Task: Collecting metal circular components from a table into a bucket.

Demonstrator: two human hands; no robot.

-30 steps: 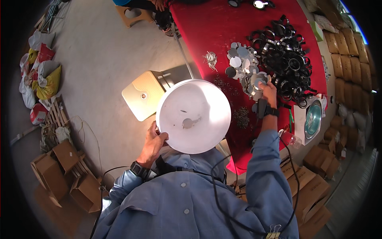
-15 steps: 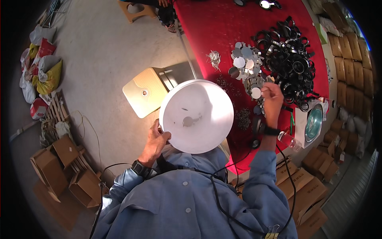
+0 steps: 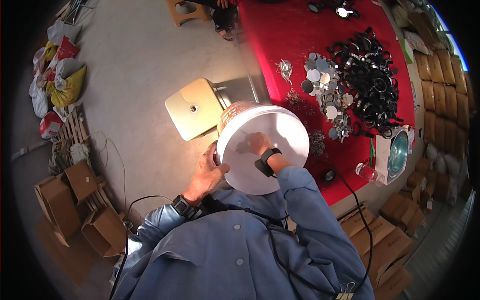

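Note:
A white bucket [image 3: 290, 165], tilted so its mouth faces me, sits before my lap; its outer wall shows orange-red print. My left hand [image 3: 207, 172] grips the bucket's left rim, thumb on the near side. Inside the mouth is my right hand [image 3: 260, 144], fingers bent inward; what they hold, if anything, is hidden. A grey round patch lies by those fingertips, a disc or a shadow. On the red table to the right lies a pile of shiny round discs [image 3: 331, 112], beside a large heap of black ring-shaped parts [image 3: 375, 85].
Small metal pieces [image 3: 285, 70] lie on the red cloth [image 3: 275, 30]. A beige stool [image 3: 195, 107] stands left of the bucket. A clear bottle [image 3: 370, 174] lies near a scale with a green bowl [image 3: 398, 154]. Cardboard boxes [image 3: 82, 182] and a cable are near me; another person sits at the far end.
My right hand has moved left from the disc pile into the bucket. The bucket, still in my left hand, now shows some of its printed outer wall. The view has shifted slightly.

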